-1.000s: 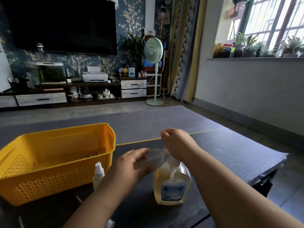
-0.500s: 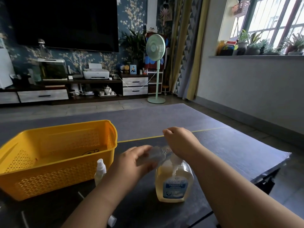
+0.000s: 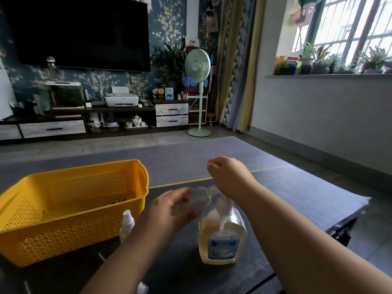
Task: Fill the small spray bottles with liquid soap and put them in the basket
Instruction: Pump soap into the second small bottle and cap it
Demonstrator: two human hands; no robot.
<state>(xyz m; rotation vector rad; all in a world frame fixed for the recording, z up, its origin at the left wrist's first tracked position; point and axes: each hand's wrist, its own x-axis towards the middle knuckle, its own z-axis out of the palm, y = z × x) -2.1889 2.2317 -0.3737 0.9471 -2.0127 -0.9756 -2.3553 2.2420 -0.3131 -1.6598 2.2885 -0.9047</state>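
Lower centre, a small clear spray bottle (image 3: pixel 199 198) lies tilted in the left hand (image 3: pixel 169 211), fingers curled round it, at the liquid soap bottle (image 3: pixel 221 240) pump. The right hand (image 3: pixel 229 177), fingers curled, covers the pump. A capped spray bottle (image 3: pixel 127 224) stands beside the yellow basket (image 3: pixel 63 230), lower left.

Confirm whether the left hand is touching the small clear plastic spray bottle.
Touching: the head view shows the left hand curled round the small clear plastic spray bottle.

soap bottle (image 3: pixel 221 240) top hidden under right hand (image 3: pixel 230 177), small clear bottle (image 3: pixel 199 197) blurred in left hand (image 3: pixel 169 211)
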